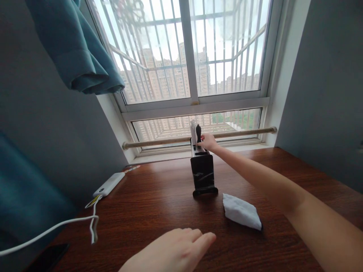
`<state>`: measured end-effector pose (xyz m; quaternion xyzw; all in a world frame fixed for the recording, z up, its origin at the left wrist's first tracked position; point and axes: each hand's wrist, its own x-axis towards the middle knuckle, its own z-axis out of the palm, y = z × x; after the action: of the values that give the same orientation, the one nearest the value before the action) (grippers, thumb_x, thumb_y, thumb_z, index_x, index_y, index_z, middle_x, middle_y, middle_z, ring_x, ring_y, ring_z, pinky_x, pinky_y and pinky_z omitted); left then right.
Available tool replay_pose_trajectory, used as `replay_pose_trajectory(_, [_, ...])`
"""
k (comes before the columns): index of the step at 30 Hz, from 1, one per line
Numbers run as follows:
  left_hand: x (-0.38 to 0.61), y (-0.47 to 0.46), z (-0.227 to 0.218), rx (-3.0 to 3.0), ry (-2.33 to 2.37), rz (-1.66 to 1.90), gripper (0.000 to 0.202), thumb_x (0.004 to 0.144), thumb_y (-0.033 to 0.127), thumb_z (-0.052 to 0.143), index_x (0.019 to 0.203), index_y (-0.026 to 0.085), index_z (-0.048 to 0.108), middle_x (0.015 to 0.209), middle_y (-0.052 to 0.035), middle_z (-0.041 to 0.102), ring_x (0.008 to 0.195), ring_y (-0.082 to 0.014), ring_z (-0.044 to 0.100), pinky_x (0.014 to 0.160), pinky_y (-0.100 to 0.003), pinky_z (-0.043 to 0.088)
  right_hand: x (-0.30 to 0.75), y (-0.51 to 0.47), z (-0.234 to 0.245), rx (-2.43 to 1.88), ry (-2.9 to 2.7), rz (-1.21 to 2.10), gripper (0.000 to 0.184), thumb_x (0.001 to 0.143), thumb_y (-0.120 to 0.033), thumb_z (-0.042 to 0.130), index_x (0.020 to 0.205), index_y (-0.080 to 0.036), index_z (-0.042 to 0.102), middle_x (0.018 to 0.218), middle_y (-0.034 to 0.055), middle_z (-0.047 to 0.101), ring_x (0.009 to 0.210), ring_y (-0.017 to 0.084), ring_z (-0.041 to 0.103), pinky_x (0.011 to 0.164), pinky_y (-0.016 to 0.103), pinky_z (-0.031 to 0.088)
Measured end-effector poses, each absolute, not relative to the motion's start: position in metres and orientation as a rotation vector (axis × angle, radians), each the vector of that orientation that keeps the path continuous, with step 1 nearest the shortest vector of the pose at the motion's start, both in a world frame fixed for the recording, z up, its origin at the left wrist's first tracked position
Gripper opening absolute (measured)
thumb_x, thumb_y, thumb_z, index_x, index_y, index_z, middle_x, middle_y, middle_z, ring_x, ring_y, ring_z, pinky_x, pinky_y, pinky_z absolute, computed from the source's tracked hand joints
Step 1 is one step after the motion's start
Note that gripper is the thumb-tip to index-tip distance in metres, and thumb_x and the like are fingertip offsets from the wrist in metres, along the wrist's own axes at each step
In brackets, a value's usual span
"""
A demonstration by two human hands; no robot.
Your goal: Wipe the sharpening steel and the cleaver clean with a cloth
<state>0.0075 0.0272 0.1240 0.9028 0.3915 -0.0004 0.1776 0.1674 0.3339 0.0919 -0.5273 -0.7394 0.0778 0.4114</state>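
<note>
A black knife holder (202, 173) stands upright on the wooden table near the window. Out of its slotted top rise a black-handled knife (198, 132) and a white-handled tool (193, 132); their lower parts are hidden inside. My right hand (208, 142) reaches across to the holder's top, its fingers closed at the base of the black handle. My left hand (178, 247) hovers low over the near table, holding nothing, with fingers stretched out and thumb apart. To its right lies a folded white cloth (242, 211), touched by neither hand.
On the left, a white power strip (109, 184) with a white cable (56, 226) rests on the table (159, 189). A dark flat object (48, 257) is at the lower left. Behind are a rail (241, 133) and window; a blue curtain (79, 56) hangs upper left.
</note>
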Motion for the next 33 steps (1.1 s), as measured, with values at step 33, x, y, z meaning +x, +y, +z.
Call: replay_pose_trajectory(33, [0.03, 0.344, 0.098, 1.66, 0.953, 1.313, 0.034, 0.061, 0.018, 0.066, 0.091, 0.006, 0.057, 0.085, -0.0115, 0.06, 0.077, -0.0168, 0.055, 0.072, -0.03, 0.041, 0.286, 0.117, -0.104, -1.225, -2.398, 0.225, 0.042, 0.079, -0.014, 0.069, 0.118, -0.019, 0.053, 0.124, 0.0034, 0.04, 0.116, 0.026, 0.028, 0.097, 0.037, 0.034])
